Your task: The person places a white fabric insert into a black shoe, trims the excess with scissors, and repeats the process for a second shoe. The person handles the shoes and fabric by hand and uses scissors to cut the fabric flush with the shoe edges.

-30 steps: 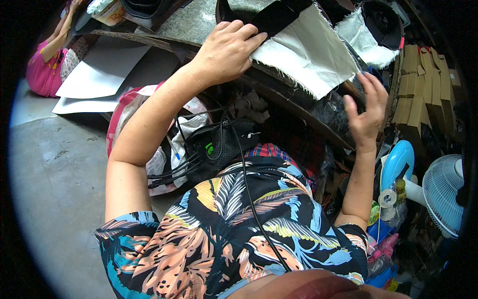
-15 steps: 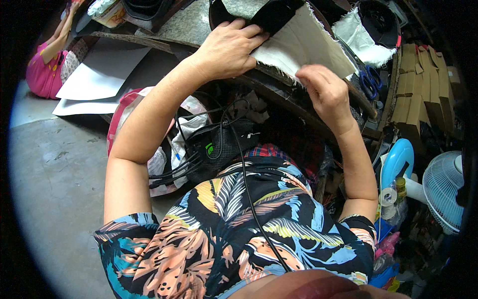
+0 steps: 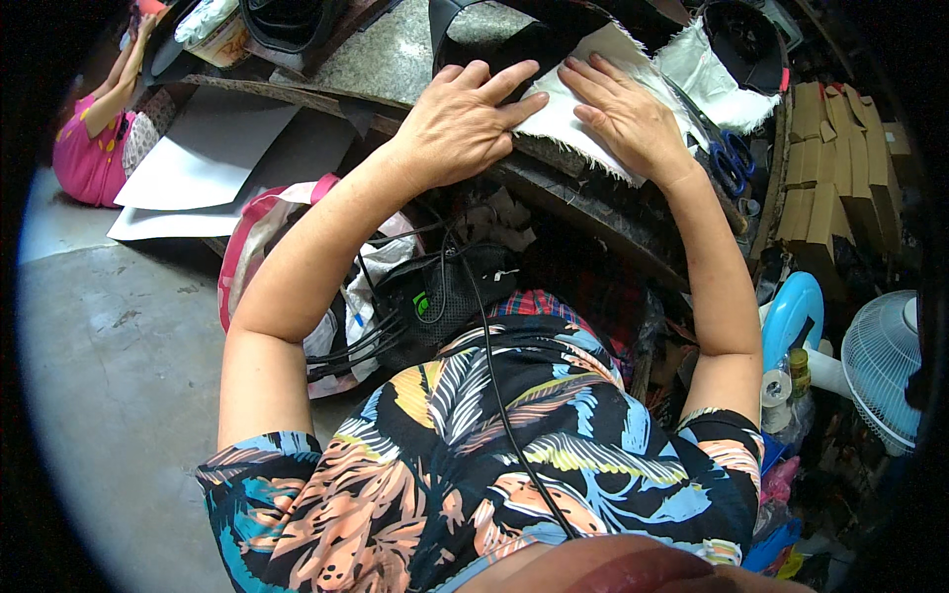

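Note:
A cream-white cloth with frayed edges [image 3: 554, 124] lies at the front edge of the worktop, against a curved black sheet-like piece [image 3: 514, 47]. My left hand [image 3: 463, 124] rests at the black piece and the cloth's left side, fingers stretched and apart. Flat on the cloth lies my right hand [image 3: 628, 117], its fingers extended, thumb toward the left hand. Neither hand grips anything that I can see. Just right of the right hand is a pair of scissors with blue handles [image 3: 732, 163]. What lies beneath the palms is hidden.
The speckled grey worktop [image 3: 371, 59] carries black moulded pieces [image 3: 292, 25] and a tub [image 3: 219, 40] at left. Another white cloth [image 3: 697, 64] lies far right. Cardboard boxes [image 3: 816, 188] and a fan [image 3: 880, 366] stand right. Another person [image 3: 94, 148] sits far left. A cable [image 3: 494, 385] crosses my front.
My right hand has gone from curled above the cloth's front edge to flat on the cloth, farther forward. The left hand's fingers have spread, and the hand sits slightly nearer me.

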